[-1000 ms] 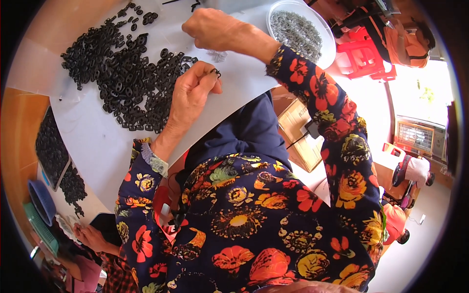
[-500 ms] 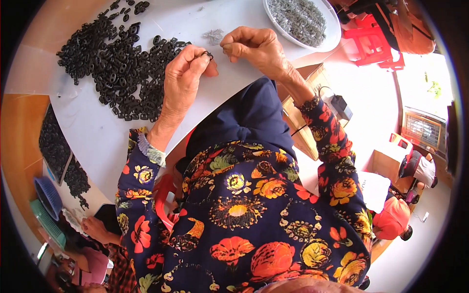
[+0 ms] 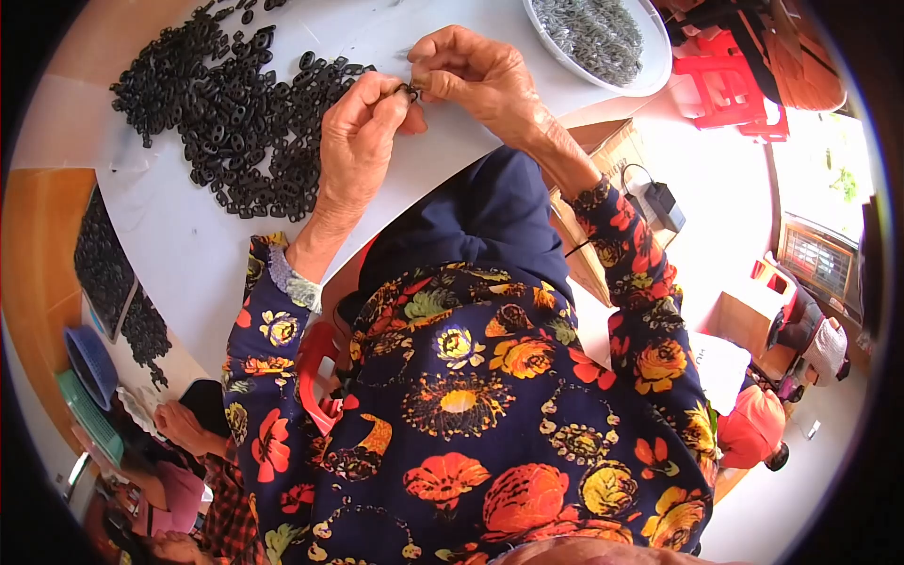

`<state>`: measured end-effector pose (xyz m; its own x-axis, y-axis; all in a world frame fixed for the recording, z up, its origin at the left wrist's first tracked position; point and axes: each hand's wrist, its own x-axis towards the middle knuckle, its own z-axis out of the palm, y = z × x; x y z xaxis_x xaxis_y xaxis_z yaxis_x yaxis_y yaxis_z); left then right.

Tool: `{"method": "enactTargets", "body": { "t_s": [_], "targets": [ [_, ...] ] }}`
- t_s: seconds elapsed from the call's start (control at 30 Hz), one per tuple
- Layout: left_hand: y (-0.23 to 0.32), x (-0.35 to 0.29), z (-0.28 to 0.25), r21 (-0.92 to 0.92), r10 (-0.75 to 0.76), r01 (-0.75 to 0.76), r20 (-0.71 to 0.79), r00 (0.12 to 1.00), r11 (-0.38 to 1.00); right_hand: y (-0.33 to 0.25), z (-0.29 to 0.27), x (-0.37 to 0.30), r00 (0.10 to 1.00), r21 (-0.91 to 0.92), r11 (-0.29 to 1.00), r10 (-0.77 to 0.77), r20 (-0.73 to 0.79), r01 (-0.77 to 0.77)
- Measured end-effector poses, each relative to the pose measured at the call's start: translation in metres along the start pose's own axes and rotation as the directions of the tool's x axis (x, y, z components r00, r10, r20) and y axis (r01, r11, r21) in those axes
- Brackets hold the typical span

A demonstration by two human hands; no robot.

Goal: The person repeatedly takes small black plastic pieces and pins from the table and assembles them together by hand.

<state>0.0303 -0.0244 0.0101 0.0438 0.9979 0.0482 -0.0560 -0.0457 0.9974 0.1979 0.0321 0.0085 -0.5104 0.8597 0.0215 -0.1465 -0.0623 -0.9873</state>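
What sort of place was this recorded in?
Probably a small assembly workshop: a heap of black parts and a white tub of silvery-grey pieces share the table, and other people are nearby.

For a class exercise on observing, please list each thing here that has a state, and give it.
Left hand: pinched shut on the black part
Right hand: fingertips at the black part, grip unclear
Black part: held
Black pile: loose, spread on the table
Tub: open, holding clear pieces
Clear pieces: loose, heaped
Carton: open or shut unclear
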Motion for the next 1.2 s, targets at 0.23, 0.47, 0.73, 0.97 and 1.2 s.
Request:
{"method": "enactTargets", "body": {
  "t_s": [0.23,0.47,0.73,0.97,1.2],
  "targets": [
    [-0.003,-0.003,0.005,0.001,0.074,-0.074,-0.017,0.997,0.997,0.006,0.006,0.0,0.995,-0.014,0.995,-0.095,-0.034,0.095],
    [-0.009,0.0,0.003,-0.005,0.044,-0.044,-0.034,0.998,0.999,-0.004,0.007,-0.001,0.999,-0.172,0.984,-0.039,-0.016,0.036],
    [-0.011,0.001,-0.003,-0.101,0.101,-0.095,0.065,0.993,0.99,-0.013,0.013,-0.003,0.996,-0.385,0.922,-0.071,-0.062,0.042],
    [-0.011,0.002,-0.004,-0.129,0.059,-0.061,-0.015,0.998,0.99,-0.013,0.013,0.004,0.994,-0.288,0.956,0.027,-0.105,-0.056],
    [-0.006,0.002,-0.003,-0.137,0.038,-0.041,-0.023,0.999,0.99,-0.009,0.015,0.006,0.997,-0.242,0.97,-0.025,-0.07,0.007]
  ]
}}
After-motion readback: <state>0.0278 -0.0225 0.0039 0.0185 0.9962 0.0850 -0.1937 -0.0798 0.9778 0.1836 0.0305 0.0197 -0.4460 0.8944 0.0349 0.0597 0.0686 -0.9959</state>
